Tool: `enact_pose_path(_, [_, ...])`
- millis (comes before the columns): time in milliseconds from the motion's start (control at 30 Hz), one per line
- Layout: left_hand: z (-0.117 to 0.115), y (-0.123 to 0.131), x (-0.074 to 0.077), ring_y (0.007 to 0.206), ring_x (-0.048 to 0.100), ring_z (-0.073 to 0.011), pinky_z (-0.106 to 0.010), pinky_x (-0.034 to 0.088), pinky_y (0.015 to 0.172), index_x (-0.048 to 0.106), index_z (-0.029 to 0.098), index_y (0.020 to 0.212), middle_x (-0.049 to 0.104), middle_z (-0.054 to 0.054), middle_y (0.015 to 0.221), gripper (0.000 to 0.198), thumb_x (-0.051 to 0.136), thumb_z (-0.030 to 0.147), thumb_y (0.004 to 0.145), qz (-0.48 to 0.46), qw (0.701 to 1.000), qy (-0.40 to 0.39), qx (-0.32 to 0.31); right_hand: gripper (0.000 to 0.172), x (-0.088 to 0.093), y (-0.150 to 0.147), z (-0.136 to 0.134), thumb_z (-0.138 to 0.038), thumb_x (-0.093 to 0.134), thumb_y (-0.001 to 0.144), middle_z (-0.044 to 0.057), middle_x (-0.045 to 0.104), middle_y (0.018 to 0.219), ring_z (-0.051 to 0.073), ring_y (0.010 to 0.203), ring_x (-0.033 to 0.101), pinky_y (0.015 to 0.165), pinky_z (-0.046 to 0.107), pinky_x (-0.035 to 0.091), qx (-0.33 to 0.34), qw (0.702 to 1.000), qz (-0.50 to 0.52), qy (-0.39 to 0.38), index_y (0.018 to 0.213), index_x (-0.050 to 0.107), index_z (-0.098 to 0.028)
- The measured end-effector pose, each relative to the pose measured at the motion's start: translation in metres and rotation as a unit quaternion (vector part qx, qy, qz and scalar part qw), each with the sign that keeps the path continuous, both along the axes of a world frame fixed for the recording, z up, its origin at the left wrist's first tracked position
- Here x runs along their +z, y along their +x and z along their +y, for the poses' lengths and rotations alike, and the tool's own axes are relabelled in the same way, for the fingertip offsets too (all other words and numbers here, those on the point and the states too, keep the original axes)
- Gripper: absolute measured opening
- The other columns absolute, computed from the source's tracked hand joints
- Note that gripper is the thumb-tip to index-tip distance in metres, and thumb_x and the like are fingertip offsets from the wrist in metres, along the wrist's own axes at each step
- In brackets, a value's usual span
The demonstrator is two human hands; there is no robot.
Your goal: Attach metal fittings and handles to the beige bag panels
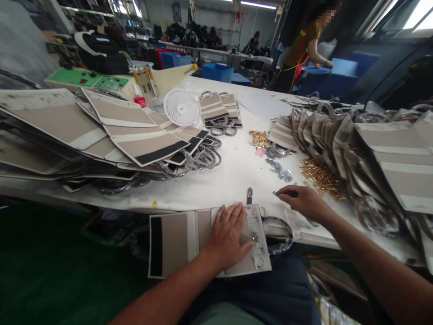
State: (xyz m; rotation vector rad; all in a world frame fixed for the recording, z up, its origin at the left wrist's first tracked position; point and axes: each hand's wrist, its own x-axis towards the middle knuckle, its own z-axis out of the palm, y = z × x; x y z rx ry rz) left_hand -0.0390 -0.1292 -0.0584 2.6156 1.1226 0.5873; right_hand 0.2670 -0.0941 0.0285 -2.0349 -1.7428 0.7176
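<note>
A beige bag panel (179,241) with a black end strip lies across my lap at the table's edge. My left hand (227,234) rests flat on it, fingers stretched out. Near the thumb, a small metal fitting (255,237) sits on the panel, and a plastic-wrapped handle (287,234) loops out on the right. Over the table, my right hand (301,201) pinches a small dark metal piece (275,193) between thumb and fingertips; its exact kind is too small to tell. A metal clasp-like part (249,195) lies just beyond the panel.
Stacked bag panels (135,135) fill the left side, with more bag pieces (324,131) at right. Gold-coloured fasteners (321,178) and grey metal bits (279,169) lie in piles. A white fan (181,107) stands at the back. Another person (301,54) handles blue boxes beyond the table.
</note>
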Motion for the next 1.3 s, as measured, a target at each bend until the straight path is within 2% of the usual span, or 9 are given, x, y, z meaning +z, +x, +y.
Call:
enact_pose_path(100, [-0.001, 0.000, 0.001, 0.157, 0.029, -0.0293, -0.052, 0.010, 0.134, 0.031, 0.017, 0.164, 0.033, -0.010, 0.171, 0.091, 0.057, 0.071, 0.096, 0.000, 1.000, 0.000, 0.003, 0.027, 0.013, -0.060, -0.009, -0.040, 0.063, 0.090, 0.003, 0.082, 0.096, 0.023, 0.087, 0.073, 0.081, 0.030, 0.054, 0.117, 0.989, 0.088, -0.023, 0.099, 0.082, -0.023])
enact_pose_path(233, [-0.002, -0.002, 0.003, 0.157, 0.030, -0.0298, -0.052, 0.011, 0.133, 0.029, 0.017, 0.164, 0.034, -0.011, 0.171, 0.092, 0.056, 0.071, 0.095, 0.000, 1.000, 0.001, 0.000, 0.026, 0.008, -0.098, -0.008, -0.033, 0.060, 0.087, 0.003, 0.081, 0.089, 0.022, 0.080, 0.070, 0.077, 0.031, 0.052, 0.169, 0.983, 0.060, -0.049, 0.095, 0.081, -0.020])
enact_pose_path(433, [-0.003, -0.003, 0.001, 0.158, 0.028, -0.0291, -0.050, 0.009, 0.134, 0.026, 0.015, 0.165, 0.032, -0.011, 0.172, 0.095, 0.058, 0.070, 0.095, -0.009, 1.000, -0.007, -0.001, 0.024, 0.000, -0.096, -0.007, -0.031, 0.058, 0.086, 0.002, 0.078, 0.084, 0.021, 0.078, 0.068, 0.075, 0.030, 0.047, 0.165, 0.984, 0.031, -0.050, 0.091, 0.079, -0.020])
enact_pose_path(667, [-0.001, -0.003, 0.001, 0.158, 0.027, -0.0294, -0.050, 0.006, 0.133, 0.026, 0.016, 0.166, 0.030, -0.011, 0.172, 0.096, 0.061, 0.070, 0.093, -0.012, 1.000, -0.014, -0.005, 0.022, -0.006, -0.097, -0.008, -0.030, 0.059, 0.088, 0.005, 0.080, 0.091, 0.023, 0.085, 0.070, 0.079, 0.032, 0.047, 0.149, 0.988, -0.010, -0.035, 0.093, 0.079, -0.020])
enact_pose_path(833, [-0.001, -0.002, 0.001, 0.158, 0.028, -0.0297, -0.051, 0.007, 0.133, 0.025, 0.016, 0.166, 0.031, -0.011, 0.172, 0.097, 0.062, 0.068, 0.093, -0.010, 1.000, -0.014, -0.004, 0.017, -0.008, -0.095, -0.009, -0.026, 0.061, 0.090, 0.002, 0.079, 0.089, 0.022, 0.083, 0.070, 0.077, 0.031, 0.047, 0.150, 0.988, -0.012, -0.036, 0.092, 0.077, -0.023])
enact_pose_path(1000, [-0.002, -0.003, 0.003, 0.157, 0.029, -0.0318, -0.055, 0.012, 0.132, 0.029, 0.020, 0.165, 0.031, -0.012, 0.172, 0.092, 0.063, 0.068, 0.093, -0.007, 1.000, -0.009, -0.010, 0.009, -0.014, -0.099, -0.016, -0.026, 0.067, 0.090, 0.002, 0.078, 0.091, 0.022, 0.084, 0.070, 0.074, 0.030, 0.045, 0.106, 0.989, -0.099, -0.005, 0.095, 0.075, -0.025])
enact_pose_path(1133, [-0.001, -0.003, 0.005, 0.156, 0.031, -0.0324, -0.056, 0.013, 0.132, 0.035, 0.022, 0.162, 0.031, -0.012, 0.172, 0.087, 0.064, 0.067, 0.093, -0.009, 1.000, -0.007, -0.011, 0.010, -0.019, -0.101, -0.025, -0.029, 0.066, 0.095, 0.003, 0.077, 0.098, 0.021, 0.087, 0.070, 0.071, 0.029, 0.043, 0.107, 0.978, -0.174, 0.047, 0.092, 0.075, -0.025])
enact_pose_path(1200, [-0.001, -0.002, 0.005, 0.156, 0.031, -0.0322, -0.056, 0.012, 0.132, 0.037, 0.021, 0.161, 0.033, -0.012, 0.171, 0.087, 0.065, 0.067, 0.092, -0.013, 1.000, -0.011, -0.007, 0.010, -0.015, -0.099, -0.027, -0.029, 0.067, 0.094, 0.003, 0.077, 0.095, 0.021, 0.084, 0.070, 0.070, 0.029, 0.044, 0.107, 0.981, -0.155, 0.050, 0.092, 0.077, -0.026])
enact_pose_path(1300, [-0.001, -0.001, 0.005, 0.155, 0.032, -0.0316, -0.055, 0.013, 0.133, 0.038, 0.021, 0.161, 0.035, -0.011, 0.170, 0.088, 0.066, 0.067, 0.091, -0.018, 1.000, -0.016, -0.003, 0.017, 0.003, -0.093, -0.029, -0.037, 0.070, 0.093, 0.002, 0.076, 0.080, 0.020, 0.073, 0.068, 0.068, 0.030, 0.048, 0.058, 0.996, -0.018, 0.064, 0.087, 0.080, -0.024])
